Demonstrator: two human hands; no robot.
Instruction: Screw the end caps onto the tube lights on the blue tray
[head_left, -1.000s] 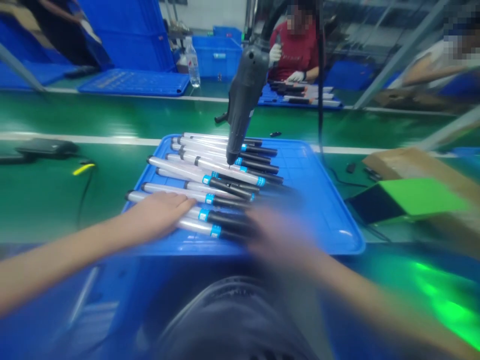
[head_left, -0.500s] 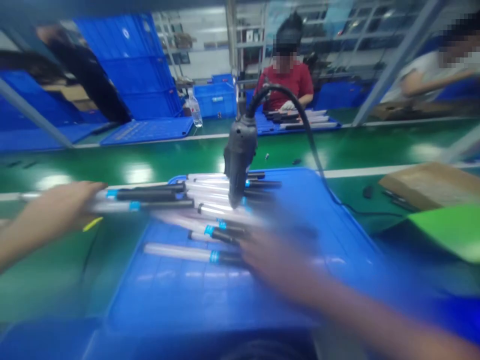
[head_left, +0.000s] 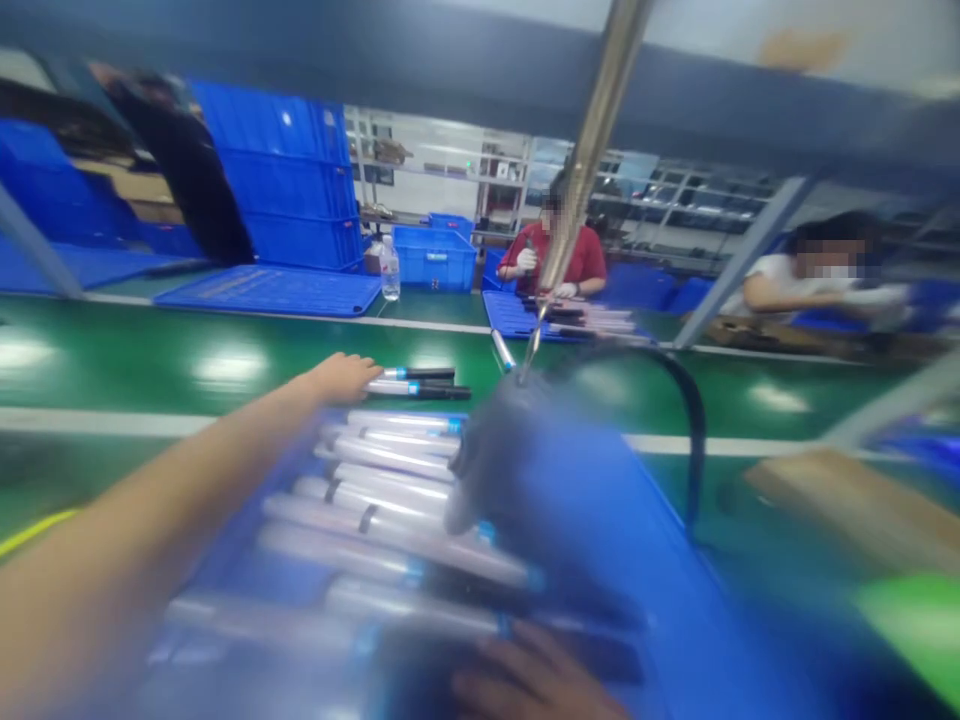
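The person's left hand (head_left: 343, 378) reaches forward with its fingers stretched out and close together, not clenched. Its fingertips (head_left: 371, 366) are at the silver ends of two tubes (head_left: 416, 382), which lie side by side on the green bench (head_left: 127, 375) beyond the far edge of the tray. Each tube has a silver body, a blue band and a black end. The hand seems to touch them, but the pictures do not show whether it has hold of them.

The right hand (head_left: 529, 680) is blurred at the bottom of the view, with its fingers spread a little and lying over the dark ends of the nearest tubes. Whether it grips one cannot be told. Those tubes are part of a blurred row of tubes (head_left: 367, 500) lying almost side by side in a blue tray (head_left: 622, 520).

A dark grey electric screwdriver (head_left: 480, 465), also blurred, hangs over the row, with a black cable (head_left: 697, 430) curving from it. One loose tube (head_left: 503, 350) lies further out on the bench.

Across the bench, a co-worker in a red shirt (head_left: 577, 260) works in white gloves (head_left: 526, 262) over another blue tray (head_left: 517, 315). A water bottle (head_left: 389, 270) stands beside a blue crate (head_left: 435, 258).
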